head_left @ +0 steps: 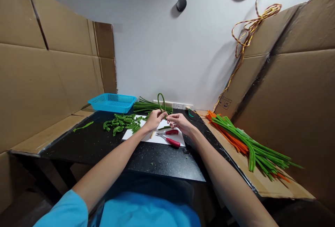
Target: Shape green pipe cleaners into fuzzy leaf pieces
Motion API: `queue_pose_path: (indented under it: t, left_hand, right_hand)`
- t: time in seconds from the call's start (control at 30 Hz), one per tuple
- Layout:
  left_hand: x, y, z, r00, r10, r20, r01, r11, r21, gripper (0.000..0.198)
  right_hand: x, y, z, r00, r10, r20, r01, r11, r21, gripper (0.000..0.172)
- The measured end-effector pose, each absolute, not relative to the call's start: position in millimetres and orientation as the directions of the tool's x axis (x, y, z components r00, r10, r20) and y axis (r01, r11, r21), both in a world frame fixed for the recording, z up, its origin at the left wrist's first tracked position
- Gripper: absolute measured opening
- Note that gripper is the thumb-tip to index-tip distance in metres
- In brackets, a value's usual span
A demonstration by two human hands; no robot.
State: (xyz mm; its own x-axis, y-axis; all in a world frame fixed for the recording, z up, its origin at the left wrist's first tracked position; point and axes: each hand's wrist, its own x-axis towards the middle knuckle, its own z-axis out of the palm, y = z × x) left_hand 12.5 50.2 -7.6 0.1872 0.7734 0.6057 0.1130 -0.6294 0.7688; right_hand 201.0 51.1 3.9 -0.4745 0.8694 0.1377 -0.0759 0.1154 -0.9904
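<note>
A dark green pipe cleaner [161,96] is bent into a tall loop above the white paper. My left hand [156,118] is closed, pinching the loop near its base. Close against it, my right hand [180,121] is also closed, with thumb and finger pinched at the pipe cleaner's end. Below the hands, red-handled pliers [171,137] lie on the white paper [142,137], beside a short green piece [164,127] and a small tan stick [152,134]. Several curled green pipe-cleaner pieces [123,122] are heaped left of my left hand.
A blue plastic basket [113,104] stands at the back left. Straight dark green pipe cleaners [145,105] lie behind my hands. Bright green [251,143] and orange pipe cleaners [232,139] lie on cardboard at right. Cardboard walls [52,70] flank the black table [86,146].
</note>
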Motion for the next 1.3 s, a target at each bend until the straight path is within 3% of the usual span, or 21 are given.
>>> queue_pose_path:
  t: [1.3]
  left_hand:
    - [14.5,45.6,-9.3,0.175,0.787,0.592,0.126,-0.614,0.779,0.037]
  right_hand:
    - [197.5,45.2,5.3,-0.539,0.833,0.126,0.04,0.175,-0.984,0.044]
